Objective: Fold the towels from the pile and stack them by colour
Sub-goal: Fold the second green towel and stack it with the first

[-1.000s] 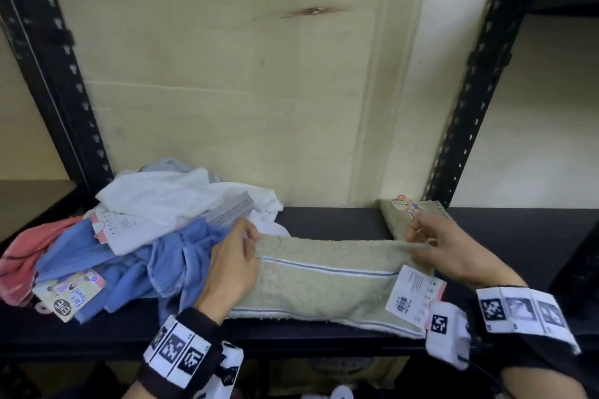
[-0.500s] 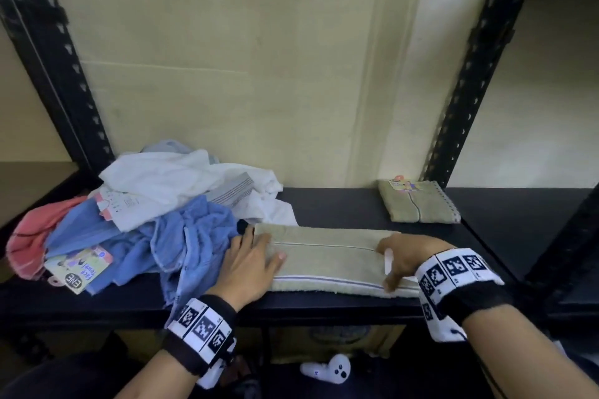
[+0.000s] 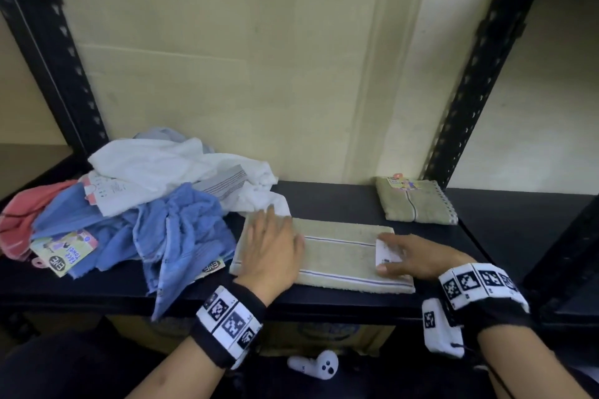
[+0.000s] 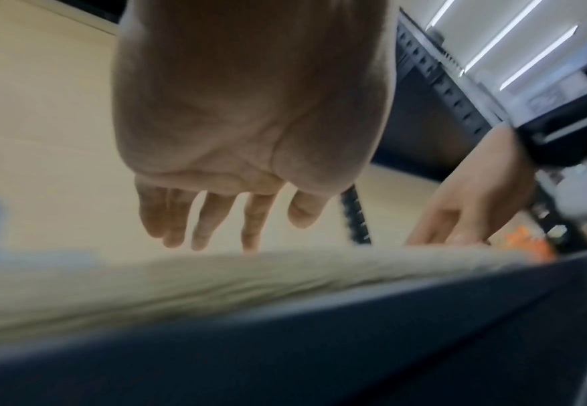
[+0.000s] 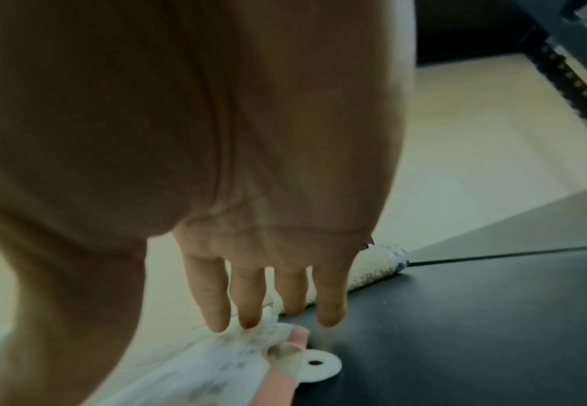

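Note:
A beige towel (image 3: 337, 253) with thin blue stripes lies folded into a long strip on the black shelf (image 3: 330, 201). My left hand (image 3: 270, 243) lies flat on its left end, fingers straight (image 4: 211, 219). My right hand (image 3: 408, 256) rests on the towel's right end, straight fingers over its white paper tag (image 3: 385, 253) (image 5: 215, 365). A second beige towel (image 3: 416, 201), folded small, sits at the back right by the upright. The unfolded pile (image 3: 129, 201) of white, blue and pink towels lies at the left.
Black perforated uprights (image 3: 470, 74) stand at both sides of the bay, with a pale board wall (image 3: 243, 58) behind. The shelf's front edge (image 3: 324, 304) runs just under my wrists. A white controller (image 3: 317, 364) lies on the floor below.
The towel's far edge was brought over toward me, making a narrower strip. Both hands then came down flat on its ends, and the tag now lies under my right fingers.

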